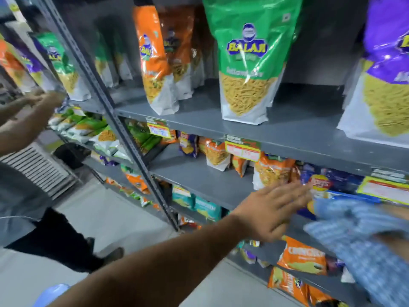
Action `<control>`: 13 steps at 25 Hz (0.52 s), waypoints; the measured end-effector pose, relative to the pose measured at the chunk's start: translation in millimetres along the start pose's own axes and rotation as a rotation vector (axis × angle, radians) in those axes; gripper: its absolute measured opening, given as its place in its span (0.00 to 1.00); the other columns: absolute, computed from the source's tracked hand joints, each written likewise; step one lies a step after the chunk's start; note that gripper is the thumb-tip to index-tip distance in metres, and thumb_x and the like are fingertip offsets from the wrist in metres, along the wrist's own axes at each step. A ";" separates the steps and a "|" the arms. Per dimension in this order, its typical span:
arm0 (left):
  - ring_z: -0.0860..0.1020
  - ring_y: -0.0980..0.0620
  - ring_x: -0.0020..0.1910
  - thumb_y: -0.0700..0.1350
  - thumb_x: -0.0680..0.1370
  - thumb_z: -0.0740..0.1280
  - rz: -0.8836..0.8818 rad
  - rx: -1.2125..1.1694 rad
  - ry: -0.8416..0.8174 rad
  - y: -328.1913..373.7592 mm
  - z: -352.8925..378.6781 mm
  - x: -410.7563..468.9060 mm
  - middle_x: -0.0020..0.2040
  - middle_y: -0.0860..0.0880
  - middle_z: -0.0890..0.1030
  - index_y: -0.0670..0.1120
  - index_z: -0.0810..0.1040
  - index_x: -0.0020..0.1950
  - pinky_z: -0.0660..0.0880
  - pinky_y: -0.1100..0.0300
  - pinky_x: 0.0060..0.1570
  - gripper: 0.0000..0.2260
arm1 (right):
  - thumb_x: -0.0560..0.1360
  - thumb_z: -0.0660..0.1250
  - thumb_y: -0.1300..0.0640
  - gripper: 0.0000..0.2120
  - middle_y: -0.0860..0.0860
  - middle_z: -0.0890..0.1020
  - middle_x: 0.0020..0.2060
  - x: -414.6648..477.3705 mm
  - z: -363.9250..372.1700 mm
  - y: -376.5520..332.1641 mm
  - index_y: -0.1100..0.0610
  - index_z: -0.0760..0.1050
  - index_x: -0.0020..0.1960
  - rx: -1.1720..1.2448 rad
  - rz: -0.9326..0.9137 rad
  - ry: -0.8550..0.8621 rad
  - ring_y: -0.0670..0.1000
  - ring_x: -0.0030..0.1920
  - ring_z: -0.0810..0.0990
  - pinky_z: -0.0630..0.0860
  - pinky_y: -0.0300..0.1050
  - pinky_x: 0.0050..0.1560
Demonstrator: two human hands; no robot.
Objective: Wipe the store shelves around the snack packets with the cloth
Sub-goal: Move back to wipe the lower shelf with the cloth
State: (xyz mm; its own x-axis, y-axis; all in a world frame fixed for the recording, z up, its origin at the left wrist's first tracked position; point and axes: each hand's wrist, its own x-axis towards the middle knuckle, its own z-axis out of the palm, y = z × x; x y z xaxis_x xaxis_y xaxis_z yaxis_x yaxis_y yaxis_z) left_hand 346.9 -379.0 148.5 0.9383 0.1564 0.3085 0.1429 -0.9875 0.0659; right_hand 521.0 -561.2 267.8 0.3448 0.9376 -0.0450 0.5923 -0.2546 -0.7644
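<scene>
- Head view: the left hand (274,209) reaches flat, fingers spread and grasping nothing, toward the packets on the second shelf (205,180) from the top, its fingertips close to an orange snack packet (273,171) and a blue chip packet (321,185).
- The blue checked cloth (358,235) sits bunched at the near right, just below that shelf's front edge. The right hand is almost wholly hidden under it, so I cannot tell its grip for sure, though it likely clutches the cloth.
- To do this step well, I judge the left hand should nudge or steady the packets aside so that the cloth can sweep the bare grey surface.
- Light pouches tip easily; push low on them.
- Another person's arms (26,116) work the far left bay.
</scene>
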 end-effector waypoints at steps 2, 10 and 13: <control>0.50 0.48 0.89 0.49 0.77 0.60 -0.112 -0.028 -0.106 -44.5 26.3 -62.8 0.89 0.46 0.56 0.44 0.60 0.87 0.50 0.46 0.87 0.37 | 0.72 0.70 0.40 0.08 0.36 0.87 0.44 9.8 37.2 -19.4 0.27 0.80 0.48 0.096 -0.022 -0.142 0.33 0.44 0.83 0.76 0.27 0.45; 0.47 0.48 0.89 0.53 0.79 0.55 -0.632 -0.115 -0.241 -278.1 45.5 -256.2 0.90 0.49 0.48 0.45 0.51 0.89 0.50 0.43 0.87 0.38 | 0.73 0.70 0.71 0.23 0.45 0.88 0.48 166.9 295.7 -60.4 0.42 0.85 0.48 0.024 0.127 -0.394 0.44 0.51 0.83 0.74 0.36 0.51; 0.49 0.46 0.89 0.56 0.77 0.49 -0.705 -0.170 -0.263 -353.7 50.4 -276.0 0.90 0.47 0.50 0.44 0.52 0.89 0.51 0.43 0.87 0.40 | 0.72 0.68 0.75 0.23 0.51 0.87 0.47 236.9 370.6 -91.1 0.46 0.86 0.46 -0.017 0.123 -0.387 0.36 0.45 0.80 0.73 0.34 0.49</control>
State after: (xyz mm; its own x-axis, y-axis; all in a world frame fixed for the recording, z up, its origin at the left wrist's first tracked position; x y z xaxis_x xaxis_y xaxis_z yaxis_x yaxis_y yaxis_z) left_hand 53.2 -73.7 -7.7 0.6904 0.7171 -0.0952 0.7044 -0.6364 0.3143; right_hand 278.9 -228.1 88.4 0.1157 0.9191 -0.3767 0.5769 -0.3709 -0.7277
